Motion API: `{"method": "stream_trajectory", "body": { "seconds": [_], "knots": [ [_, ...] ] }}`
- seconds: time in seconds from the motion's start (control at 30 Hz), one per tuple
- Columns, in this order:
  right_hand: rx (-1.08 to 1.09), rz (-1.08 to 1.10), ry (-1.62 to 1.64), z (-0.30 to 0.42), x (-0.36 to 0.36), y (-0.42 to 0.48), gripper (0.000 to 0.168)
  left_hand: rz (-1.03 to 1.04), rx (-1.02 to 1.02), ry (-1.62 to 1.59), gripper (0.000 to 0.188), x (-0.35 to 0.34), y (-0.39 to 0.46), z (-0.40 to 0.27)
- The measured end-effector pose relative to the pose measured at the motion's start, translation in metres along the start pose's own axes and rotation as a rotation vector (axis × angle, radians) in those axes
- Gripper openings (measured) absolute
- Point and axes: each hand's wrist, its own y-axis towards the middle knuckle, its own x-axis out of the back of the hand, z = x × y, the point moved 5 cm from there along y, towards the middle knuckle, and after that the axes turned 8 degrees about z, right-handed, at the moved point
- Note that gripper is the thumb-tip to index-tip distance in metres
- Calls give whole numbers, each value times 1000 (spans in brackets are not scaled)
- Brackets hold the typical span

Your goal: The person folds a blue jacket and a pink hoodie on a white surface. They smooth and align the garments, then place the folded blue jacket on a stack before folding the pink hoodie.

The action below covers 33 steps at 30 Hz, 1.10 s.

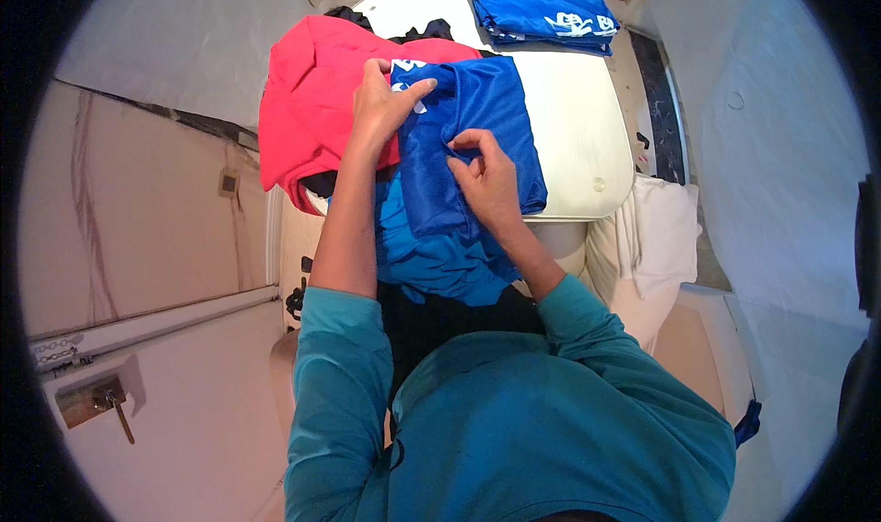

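A dark blue garment (pixel 495 102) of smooth fabric, partly folded and with white print at its far left corner, lies before me at the table's near edge. My left hand (pixel 385 109) is at that printed corner, thumb on top and fingers at the left edge. With thumb and index finger, my right hand (pixel 489 178) pinches a fold along the garment's middle. Beneath and to the left spreads a red garment (pixel 310 95). A crumpled lighter blue cloth (pixel 433 267) hangs below the dark blue one, over my lap.
On the far right of the white table (pixel 578 123) sits a stack of folded blue garments (pixel 544 6) with white print. Black fabric (pixel 430 30) shows behind the red garment. White cloth (pixel 664 229) drapes at the right. A door handle (pixel 118 412) is low on the left.
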Motion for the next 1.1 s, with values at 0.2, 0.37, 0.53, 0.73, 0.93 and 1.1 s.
{"method": "stream_trajectory", "body": {
  "seconds": [0.2,0.37,0.53,0.73,0.93,1.1],
  "knots": [
    [56,99,-210,22,-10,-10,47,95,48,-176,76,-23,23,4],
    [148,221,-542,36,-25,-26,76,186,51,-372,54,-36,34,11],
    [151,167,-475,38,-23,-25,64,197,85,-555,24,-39,32,10],
    [239,136,-356,30,-6,-19,53,186,76,-644,16,-35,23,1],
    [229,338,-359,33,35,-6,47,317,159,-702,11,-31,8,9],
    [249,348,-518,16,110,24,47,383,197,-1047,12,-49,-13,-19]
  ]
}}
